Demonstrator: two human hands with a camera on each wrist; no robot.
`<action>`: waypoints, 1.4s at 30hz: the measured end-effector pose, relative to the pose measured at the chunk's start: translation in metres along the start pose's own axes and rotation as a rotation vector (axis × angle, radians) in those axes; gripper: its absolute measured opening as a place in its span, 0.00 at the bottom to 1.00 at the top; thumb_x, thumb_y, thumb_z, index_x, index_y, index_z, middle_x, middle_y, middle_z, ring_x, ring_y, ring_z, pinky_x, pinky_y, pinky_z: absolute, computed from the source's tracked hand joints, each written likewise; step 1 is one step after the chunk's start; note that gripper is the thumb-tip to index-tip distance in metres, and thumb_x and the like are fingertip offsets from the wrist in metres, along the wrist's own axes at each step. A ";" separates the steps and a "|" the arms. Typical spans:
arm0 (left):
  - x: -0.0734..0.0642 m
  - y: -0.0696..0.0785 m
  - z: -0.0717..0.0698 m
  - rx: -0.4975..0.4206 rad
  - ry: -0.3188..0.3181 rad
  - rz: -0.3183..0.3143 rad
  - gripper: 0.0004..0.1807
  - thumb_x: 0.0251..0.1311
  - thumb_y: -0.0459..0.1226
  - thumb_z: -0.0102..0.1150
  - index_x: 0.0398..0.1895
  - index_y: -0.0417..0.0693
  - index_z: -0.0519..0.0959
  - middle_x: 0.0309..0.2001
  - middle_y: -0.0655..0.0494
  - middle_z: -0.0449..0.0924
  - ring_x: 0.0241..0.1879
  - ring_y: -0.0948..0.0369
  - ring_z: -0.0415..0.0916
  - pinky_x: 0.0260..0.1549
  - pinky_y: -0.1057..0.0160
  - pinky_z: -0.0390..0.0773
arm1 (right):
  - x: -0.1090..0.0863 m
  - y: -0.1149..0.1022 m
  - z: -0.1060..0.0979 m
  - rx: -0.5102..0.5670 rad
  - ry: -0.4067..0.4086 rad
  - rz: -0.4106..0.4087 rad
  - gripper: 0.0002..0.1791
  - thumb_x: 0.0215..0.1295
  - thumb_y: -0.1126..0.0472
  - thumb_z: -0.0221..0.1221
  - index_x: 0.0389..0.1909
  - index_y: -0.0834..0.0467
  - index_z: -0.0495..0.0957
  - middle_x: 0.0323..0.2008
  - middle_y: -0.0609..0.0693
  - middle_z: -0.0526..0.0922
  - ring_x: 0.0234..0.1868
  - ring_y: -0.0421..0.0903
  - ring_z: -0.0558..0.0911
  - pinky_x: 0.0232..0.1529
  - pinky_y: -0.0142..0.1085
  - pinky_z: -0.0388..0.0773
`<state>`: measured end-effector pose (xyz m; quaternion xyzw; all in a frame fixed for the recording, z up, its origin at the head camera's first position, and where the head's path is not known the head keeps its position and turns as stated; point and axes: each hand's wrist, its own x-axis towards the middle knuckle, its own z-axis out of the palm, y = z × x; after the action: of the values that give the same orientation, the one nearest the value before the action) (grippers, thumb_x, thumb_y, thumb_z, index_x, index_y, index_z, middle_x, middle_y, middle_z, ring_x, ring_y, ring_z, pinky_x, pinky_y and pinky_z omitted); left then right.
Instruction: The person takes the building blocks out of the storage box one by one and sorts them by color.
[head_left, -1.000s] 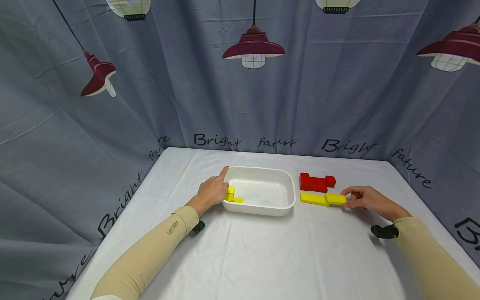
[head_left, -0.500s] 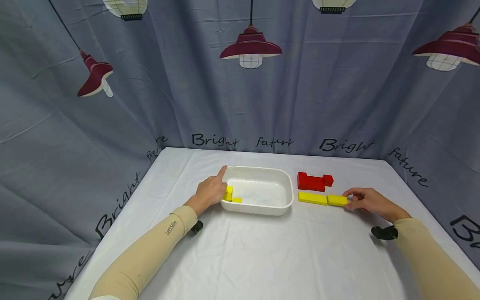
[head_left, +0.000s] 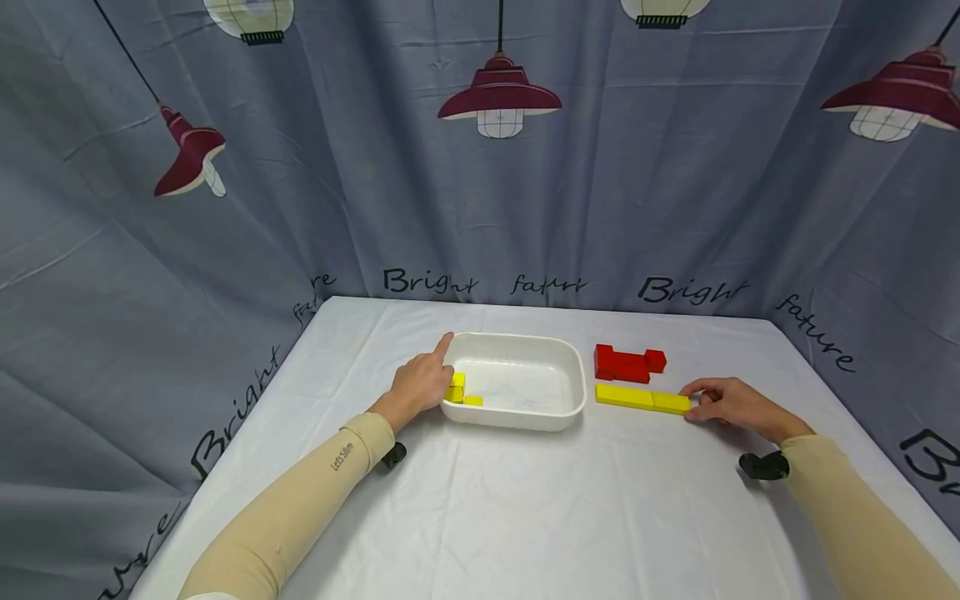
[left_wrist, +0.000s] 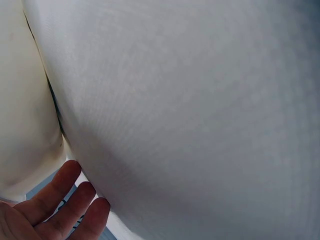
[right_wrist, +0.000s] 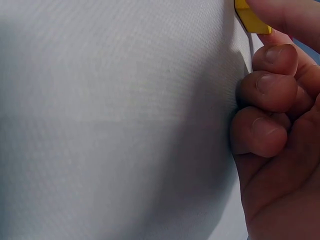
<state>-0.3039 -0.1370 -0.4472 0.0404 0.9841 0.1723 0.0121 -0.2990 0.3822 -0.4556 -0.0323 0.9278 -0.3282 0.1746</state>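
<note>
In the head view my left hand [head_left: 422,382] rests against the left end of a white plastic tub [head_left: 517,421], index finger laid along the rim toward its far corner. The left wrist view shows straight fingers [left_wrist: 82,197] beside the tub's wall [left_wrist: 30,100]. Thumb and index finger of my right hand [head_left: 738,408] pinch the right end of a yellow block [head_left: 671,403]. That block lies end to end with another yellow block [head_left: 624,397] on the table. Seen from the right wrist, the other fingers curl under, near the block's corner [right_wrist: 254,21].
Several small yellow blocks [head_left: 457,390] sit at the left end inside the tub. Red blocks [head_left: 630,367] stand grouped behind the yellow row. A white cloth covers the table [head_left: 525,508], and a grey printed curtain [head_left: 390,183] hangs behind it.
The right-hand yellow block, earlier overlapping the other, was drawn right to leave a narrow gap, then pushed left until the ends met. My left hand stays at the tub.
</note>
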 end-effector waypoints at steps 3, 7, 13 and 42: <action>-0.001 0.000 0.000 0.004 -0.004 0.002 0.35 0.73 0.43 0.40 0.82 0.59 0.47 0.36 0.51 0.81 0.33 0.55 0.74 0.30 0.55 0.74 | 0.000 0.000 0.001 0.003 0.004 0.010 0.37 0.59 0.48 0.70 0.63 0.65 0.73 0.29 0.50 0.71 0.30 0.47 0.69 0.28 0.33 0.67; -0.001 0.000 -0.001 0.005 0.000 0.003 0.35 0.73 0.43 0.40 0.82 0.60 0.47 0.38 0.50 0.81 0.34 0.55 0.75 0.30 0.55 0.74 | 0.000 -0.001 0.001 0.008 0.007 0.018 0.37 0.59 0.48 0.70 0.64 0.65 0.73 0.29 0.50 0.71 0.31 0.47 0.69 0.28 0.34 0.67; 0.000 0.000 0.000 -0.004 0.001 0.006 0.35 0.73 0.43 0.40 0.82 0.59 0.47 0.34 0.52 0.80 0.34 0.55 0.74 0.31 0.55 0.74 | 0.000 -0.002 0.000 0.010 0.004 0.023 0.37 0.59 0.47 0.70 0.64 0.64 0.73 0.30 0.50 0.71 0.31 0.48 0.70 0.29 0.34 0.67; 0.001 -0.002 -0.001 -0.001 -0.004 0.015 0.35 0.73 0.43 0.39 0.82 0.59 0.47 0.37 0.51 0.81 0.32 0.55 0.75 0.27 0.57 0.73 | 0.004 -0.058 -0.001 -0.050 0.079 -0.127 0.28 0.63 0.50 0.68 0.60 0.60 0.77 0.30 0.53 0.75 0.36 0.52 0.74 0.32 0.37 0.69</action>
<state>-0.3047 -0.1392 -0.4472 0.0483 0.9837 0.1728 0.0126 -0.3066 0.3369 -0.4200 -0.0826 0.9380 -0.3162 0.1158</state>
